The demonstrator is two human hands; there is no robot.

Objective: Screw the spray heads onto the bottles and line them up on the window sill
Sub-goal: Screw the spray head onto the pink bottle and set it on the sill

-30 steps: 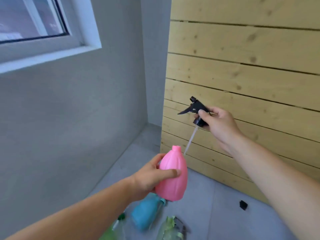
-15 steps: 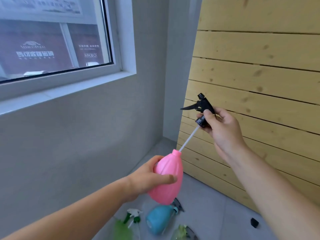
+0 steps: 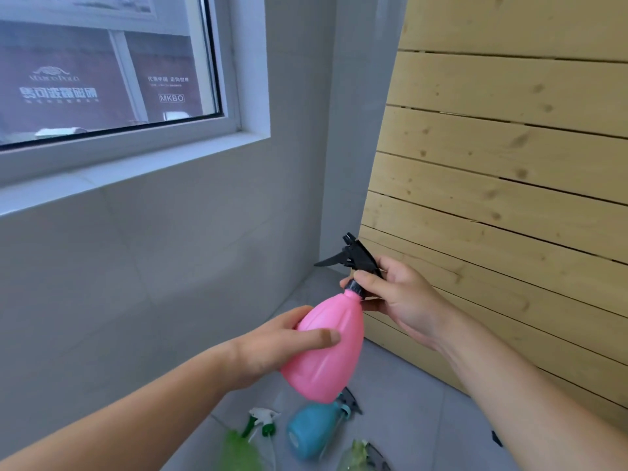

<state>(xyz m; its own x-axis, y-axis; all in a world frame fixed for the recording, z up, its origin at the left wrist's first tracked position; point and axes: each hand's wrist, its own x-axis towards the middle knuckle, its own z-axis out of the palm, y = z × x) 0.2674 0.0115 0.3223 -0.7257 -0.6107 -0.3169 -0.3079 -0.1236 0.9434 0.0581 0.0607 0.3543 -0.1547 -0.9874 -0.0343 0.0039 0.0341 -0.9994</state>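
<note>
My left hand (image 3: 272, 348) grips the body of a pink bottle (image 3: 326, 348), tilted with its neck up and to the right. A black spray head (image 3: 356, 260) sits on that neck, its tube hidden inside the bottle. My right hand (image 3: 401, 297) pinches the spray head's collar, nozzle pointing left. The white window sill (image 3: 112, 178) runs along the upper left, nothing on it in view.
On the grey floor below lie a blue bottle (image 3: 309, 436) with a dark spray head, a green bottle (image 3: 238, 450) with a white and green head (image 3: 261, 419), and another pale green bottle (image 3: 360, 457). A wooden slat wall (image 3: 509, 198) stands at the right. A small black piece (image 3: 496, 438) lies by my right forearm.
The spray head came down from above the bottle; its tube slid into the neck and the collar now sits on the neck. The view has tilted up, showing more window.
</note>
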